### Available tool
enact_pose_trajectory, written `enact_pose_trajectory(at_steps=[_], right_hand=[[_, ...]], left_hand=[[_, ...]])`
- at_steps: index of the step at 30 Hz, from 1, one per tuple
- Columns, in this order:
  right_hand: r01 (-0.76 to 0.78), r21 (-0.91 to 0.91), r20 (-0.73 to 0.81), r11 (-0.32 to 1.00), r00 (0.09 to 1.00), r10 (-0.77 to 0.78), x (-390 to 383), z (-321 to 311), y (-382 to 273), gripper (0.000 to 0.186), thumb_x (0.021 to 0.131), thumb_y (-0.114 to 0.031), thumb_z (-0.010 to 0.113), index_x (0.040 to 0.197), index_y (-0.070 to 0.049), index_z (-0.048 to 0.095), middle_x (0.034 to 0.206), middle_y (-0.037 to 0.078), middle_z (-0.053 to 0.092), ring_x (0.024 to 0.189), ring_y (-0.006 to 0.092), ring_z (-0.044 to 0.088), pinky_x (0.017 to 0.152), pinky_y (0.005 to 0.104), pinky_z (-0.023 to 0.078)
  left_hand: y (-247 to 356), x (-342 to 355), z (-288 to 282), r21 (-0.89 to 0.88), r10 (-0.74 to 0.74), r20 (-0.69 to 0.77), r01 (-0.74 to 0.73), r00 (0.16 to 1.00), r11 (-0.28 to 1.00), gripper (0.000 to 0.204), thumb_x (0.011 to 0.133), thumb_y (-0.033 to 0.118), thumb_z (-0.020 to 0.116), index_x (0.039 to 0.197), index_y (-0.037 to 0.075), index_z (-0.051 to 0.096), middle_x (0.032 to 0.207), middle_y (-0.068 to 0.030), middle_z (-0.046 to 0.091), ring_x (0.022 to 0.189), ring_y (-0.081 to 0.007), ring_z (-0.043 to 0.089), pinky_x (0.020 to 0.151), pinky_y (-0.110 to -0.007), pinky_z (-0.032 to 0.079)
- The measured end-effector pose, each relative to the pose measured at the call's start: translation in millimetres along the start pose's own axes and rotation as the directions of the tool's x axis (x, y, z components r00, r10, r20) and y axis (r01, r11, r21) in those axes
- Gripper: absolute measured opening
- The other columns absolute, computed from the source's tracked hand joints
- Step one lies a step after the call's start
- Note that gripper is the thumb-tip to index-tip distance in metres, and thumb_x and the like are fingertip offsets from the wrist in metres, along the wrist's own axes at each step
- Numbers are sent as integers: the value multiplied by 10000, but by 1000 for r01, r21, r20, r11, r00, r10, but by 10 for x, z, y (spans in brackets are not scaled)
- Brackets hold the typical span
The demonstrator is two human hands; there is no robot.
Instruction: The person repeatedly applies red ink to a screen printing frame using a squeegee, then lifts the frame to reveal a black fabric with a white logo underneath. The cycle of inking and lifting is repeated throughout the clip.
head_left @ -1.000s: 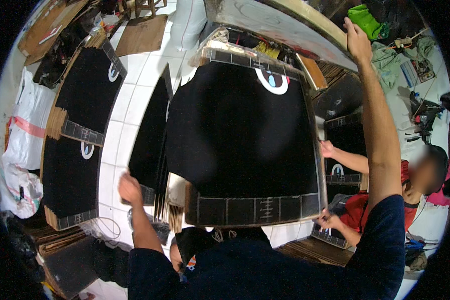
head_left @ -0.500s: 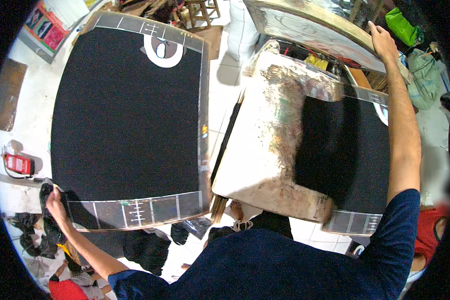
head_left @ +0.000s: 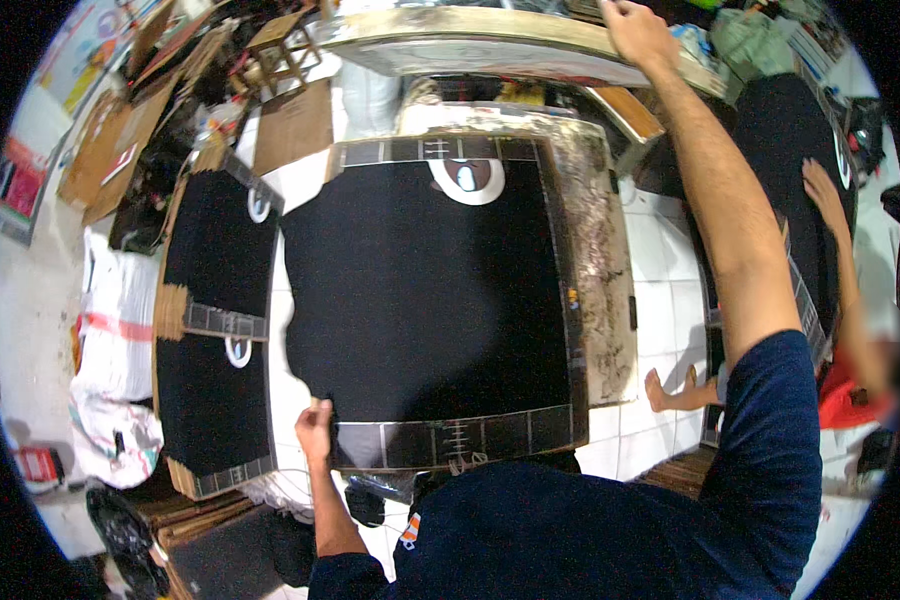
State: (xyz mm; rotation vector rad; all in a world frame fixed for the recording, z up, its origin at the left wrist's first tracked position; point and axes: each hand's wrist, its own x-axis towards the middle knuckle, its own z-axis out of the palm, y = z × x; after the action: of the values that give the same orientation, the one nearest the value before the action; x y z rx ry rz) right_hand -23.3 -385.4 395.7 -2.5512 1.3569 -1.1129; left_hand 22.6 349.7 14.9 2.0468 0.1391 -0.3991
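A large black cloth panel (head_left: pixel 420 310) lies flat on a board over the paint-stained table (head_left: pixel 607 310) in front of me. Near its far edge is a printed white ring (head_left: pixel 493 190) with a brown centre, like an eye. Dark bands with white grid lines run along the far and near ends. My left hand (head_left: pixel 314 430) pinches the panel board's near left corner. Beyond the table, a wood-framed screen (head_left: pixel 490 32) stands tilted up. My right hand (head_left: pixel 645 42), arm stretched far forward, is closed over the screen's top edge near its right end.
More black panels (head_left: pixel 215 400) lie on boards at the left, beside a white cloth pile (head_left: pixel 120 330). A wooden stool (head_left: pixel 282 48) stands at the far left. On the right, a co-worker in a red top (head_left: pixel 850 385) reaches over another black panel (head_left: pixel 785 130).
The black panel has gone from left of the table to on top of it, my left hand still at its corner. My view has turned left; my right hand stays on the screen.
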Motion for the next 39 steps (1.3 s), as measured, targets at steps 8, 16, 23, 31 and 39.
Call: enact_pose_trajectory(at_steps=[8,16,23,31,39], right_hand=[[-24,-9,58,1000,998,25,-160,-179,-160,475,919,-567,558,1049,-184,808,1092,179,758,1058,389,711,949,497,546],[-35,-5,89,999,995,35,-1,-215,-227,485,923,-559,536,1077,-185,802,1128,168,754,1088,378,706,959,491,546],[-4,4,61,1000,998,4,138,-241,-266,495,915,-529,509,1084,-167,801,1150,182,746,1104,379,703,971,478,546],[7,-4,90,1000,996,-6,245,-273,-307,498,912,-537,524,1068,-152,801,1134,193,746,1097,383,706,971,478,548],[-26,105,128,994,992,12,-139,-151,-112,437,923,-510,541,1023,-175,804,1071,160,765,1031,378,721,935,492,554]], left_hand=[[427,-145,1072,385,195,288,-300,938,873,598,762,348,911,1076,-63,612,934,-253,726,880,-399,720,794,-471,556],[702,-252,1040,613,131,264,-271,956,742,714,741,499,895,1101,-55,626,974,-289,727,970,-474,710,843,-516,555],[904,-56,1202,596,131,283,-281,950,752,674,747,446,906,1099,-50,616,980,-271,731,976,-451,715,858,-495,554],[824,106,1318,629,33,174,-137,984,765,860,673,432,965,1206,-80,526,1080,-249,698,1014,-396,701,887,-452,553],[932,300,1508,657,106,204,-217,973,722,925,705,445,953,1292,-110,502,1259,-292,591,1123,-403,636,964,-444,531]])
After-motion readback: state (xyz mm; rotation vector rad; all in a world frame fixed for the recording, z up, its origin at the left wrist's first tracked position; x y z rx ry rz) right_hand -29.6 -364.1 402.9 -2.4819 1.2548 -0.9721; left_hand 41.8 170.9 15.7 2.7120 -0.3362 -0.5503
